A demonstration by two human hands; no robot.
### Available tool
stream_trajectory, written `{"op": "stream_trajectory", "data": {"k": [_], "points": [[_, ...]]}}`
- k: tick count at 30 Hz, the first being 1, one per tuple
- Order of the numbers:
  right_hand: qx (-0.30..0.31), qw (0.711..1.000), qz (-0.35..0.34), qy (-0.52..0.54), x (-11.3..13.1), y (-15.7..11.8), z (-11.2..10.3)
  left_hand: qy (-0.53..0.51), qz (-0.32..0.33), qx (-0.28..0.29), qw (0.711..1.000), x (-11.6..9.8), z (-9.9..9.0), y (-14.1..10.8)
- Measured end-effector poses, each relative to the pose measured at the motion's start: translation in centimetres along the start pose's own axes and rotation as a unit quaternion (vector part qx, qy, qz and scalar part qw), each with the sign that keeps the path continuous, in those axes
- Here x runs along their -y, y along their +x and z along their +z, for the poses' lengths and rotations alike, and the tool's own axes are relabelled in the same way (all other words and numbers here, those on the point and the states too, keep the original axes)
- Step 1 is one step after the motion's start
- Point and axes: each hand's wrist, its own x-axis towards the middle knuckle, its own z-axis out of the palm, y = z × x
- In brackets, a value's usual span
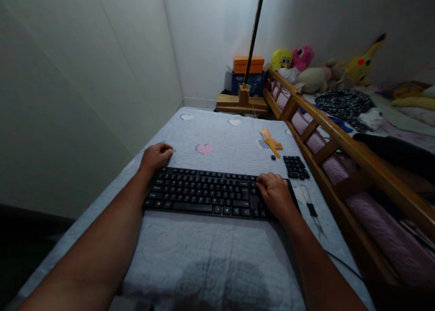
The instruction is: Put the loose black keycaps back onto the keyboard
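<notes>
Our black computer keyboard (pixel 204 188) lies partly under our right hand (pixel 274 193), at its right end; whether those fingers grip, we cannot tell. Our left hand (pixel 155 158), fingertips together, is beside its far left corner.

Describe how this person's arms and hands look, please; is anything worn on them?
The left hand and right hand are bare, with no gloves. No watch or bracelet shows at either wrist. The left forearm and right forearm show no sleeves. Rings are too small to rule out.
</notes>
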Motion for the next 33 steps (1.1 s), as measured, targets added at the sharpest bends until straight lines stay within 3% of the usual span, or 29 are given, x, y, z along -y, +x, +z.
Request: {"op": "stream_trajectory", "data": {"k": [21, 33], "points": [[0.001, 0.999, -0.002, 0.036, -0.3, -0.22, -0.08, 0.009, -0.006, 0.0, 1.0, -0.69, -0.28, -0.26], [-0.015, 0.999, 0.005, 0.039, -0.01, -0.29, -0.09, 0.005, -0.002, 0.004, 1.0, -0.08, -0.11, -0.04]]}}
